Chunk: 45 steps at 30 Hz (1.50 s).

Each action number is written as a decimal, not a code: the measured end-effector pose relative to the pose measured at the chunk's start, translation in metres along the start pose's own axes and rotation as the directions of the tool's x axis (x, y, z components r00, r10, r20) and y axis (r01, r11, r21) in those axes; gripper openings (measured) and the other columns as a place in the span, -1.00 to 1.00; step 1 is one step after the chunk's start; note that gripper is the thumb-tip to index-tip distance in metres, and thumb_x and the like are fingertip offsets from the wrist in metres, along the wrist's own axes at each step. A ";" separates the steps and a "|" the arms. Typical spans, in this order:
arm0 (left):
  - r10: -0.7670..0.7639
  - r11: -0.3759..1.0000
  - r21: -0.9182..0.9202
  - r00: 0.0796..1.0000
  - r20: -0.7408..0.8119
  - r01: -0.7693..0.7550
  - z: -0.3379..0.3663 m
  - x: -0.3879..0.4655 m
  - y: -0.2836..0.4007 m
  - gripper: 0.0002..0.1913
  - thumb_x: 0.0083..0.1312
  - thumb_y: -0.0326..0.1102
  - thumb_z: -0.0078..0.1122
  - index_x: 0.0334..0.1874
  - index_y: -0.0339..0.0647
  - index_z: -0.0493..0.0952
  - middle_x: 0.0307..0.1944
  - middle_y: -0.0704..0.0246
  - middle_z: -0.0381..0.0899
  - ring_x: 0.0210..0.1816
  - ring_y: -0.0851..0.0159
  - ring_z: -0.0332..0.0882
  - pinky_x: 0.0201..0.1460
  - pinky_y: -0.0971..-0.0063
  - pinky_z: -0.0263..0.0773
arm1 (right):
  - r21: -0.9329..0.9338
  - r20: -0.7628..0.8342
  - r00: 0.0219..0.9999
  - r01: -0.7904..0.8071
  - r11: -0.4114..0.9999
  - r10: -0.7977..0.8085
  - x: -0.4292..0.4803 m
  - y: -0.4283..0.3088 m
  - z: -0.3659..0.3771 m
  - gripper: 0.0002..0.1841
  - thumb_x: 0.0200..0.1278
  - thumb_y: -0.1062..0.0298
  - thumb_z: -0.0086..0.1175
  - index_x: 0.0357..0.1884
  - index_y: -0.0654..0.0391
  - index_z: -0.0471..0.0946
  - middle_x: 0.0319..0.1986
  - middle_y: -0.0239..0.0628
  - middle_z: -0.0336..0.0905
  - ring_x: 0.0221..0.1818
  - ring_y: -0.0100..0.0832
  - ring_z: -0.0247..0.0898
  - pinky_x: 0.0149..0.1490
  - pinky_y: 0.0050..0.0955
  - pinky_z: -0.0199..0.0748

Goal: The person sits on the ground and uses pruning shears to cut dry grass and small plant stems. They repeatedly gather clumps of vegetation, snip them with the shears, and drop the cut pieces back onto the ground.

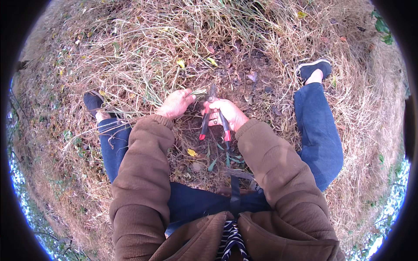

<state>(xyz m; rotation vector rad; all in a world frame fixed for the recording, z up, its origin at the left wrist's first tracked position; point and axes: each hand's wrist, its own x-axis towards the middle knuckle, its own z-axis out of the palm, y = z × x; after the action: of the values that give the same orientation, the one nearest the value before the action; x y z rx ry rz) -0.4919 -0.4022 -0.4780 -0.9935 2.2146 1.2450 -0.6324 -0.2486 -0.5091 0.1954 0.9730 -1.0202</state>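
My left hand (176, 103) grips a bunch of grass stems (198, 92), whose ends stick out past the thumb towards the right. Their long part trails left over the dry grass. In my right hand (228, 112) is a pair of pruning shears (224, 122) with black and red handles. The handles are spread apart, with fingers wrapped around them. Its metal blades (212, 91) point away from me, right beside the stem ends; whether they touch cannot be told. Bare brown soil (241, 78) with dead leaves lies beyond the blades.
My legs in blue trousers (318, 130) are spread to both sides, with a dark shoe (315, 69) at far right and another shoe (93, 101) at left. Thick dry grass (130, 42) surrounds the soil. Green leaves (228, 159) and a yellow leaf (192, 152) lie near my lap.
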 end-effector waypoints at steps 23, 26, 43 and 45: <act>0.251 0.917 0.357 0.952 -0.175 -0.177 0.043 -0.074 -0.034 -0.82 0.15 -0.23 0.25 -0.23 -0.06 0.60 -0.23 0.33 0.52 -0.08 0.13 0.46 0.02 0.20 0.31 | -0.315 -0.132 0.987 -0.128 0.940 0.090 -0.070 0.055 -0.026 -0.85 0.24 0.33 0.05 -0.17 0.08 0.46 -0.32 -0.33 0.60 -0.47 -0.56 0.44 -0.33 -0.51 0.48; 0.381 0.885 0.357 0.906 -0.184 -0.299 0.041 -0.076 -0.036 -0.80 0.14 -0.27 0.27 -0.19 -0.09 0.61 -0.26 0.32 0.54 -0.10 0.07 0.42 0.05 0.23 0.32 | -0.260 -0.182 0.982 -0.090 0.962 0.043 -0.059 0.052 -0.020 -0.76 0.25 0.35 0.03 -0.05 0.16 0.46 -0.29 -0.28 0.60 -0.38 -0.47 0.53 -0.28 -0.47 0.53; 0.282 0.583 0.807 0.955 -0.095 -0.091 -0.007 -0.124 -0.057 -0.54 0.08 -0.31 0.19 0.10 -0.04 0.51 -0.13 0.28 0.54 0.07 0.18 0.43 0.27 0.27 0.18 | -0.314 -0.025 0.981 -0.189 0.931 0.191 -0.070 0.071 0.008 -0.77 0.23 0.37 0.03 -0.07 0.13 0.42 -0.30 -0.39 0.49 -0.38 -0.59 0.40 -0.34 -0.51 0.58; 0.385 0.433 0.893 0.921 -0.056 -0.126 0.011 -0.125 -0.044 -0.56 0.07 -0.34 0.16 0.07 -0.14 0.53 0.02 0.30 0.46 0.19 0.17 0.30 0.35 0.25 0.07 | -0.345 -0.023 0.976 -0.213 0.914 0.219 -0.069 0.074 0.009 -0.78 0.22 0.37 0.05 -0.09 0.13 0.42 -0.32 -0.42 0.48 -0.41 -0.62 0.37 -0.35 -0.52 0.57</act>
<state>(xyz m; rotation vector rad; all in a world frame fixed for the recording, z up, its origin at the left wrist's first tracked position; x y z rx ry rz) -0.3762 -0.3600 -0.4277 -0.3628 2.7433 -0.1281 -0.5798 -0.1700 -0.4723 0.0010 1.0744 -0.6340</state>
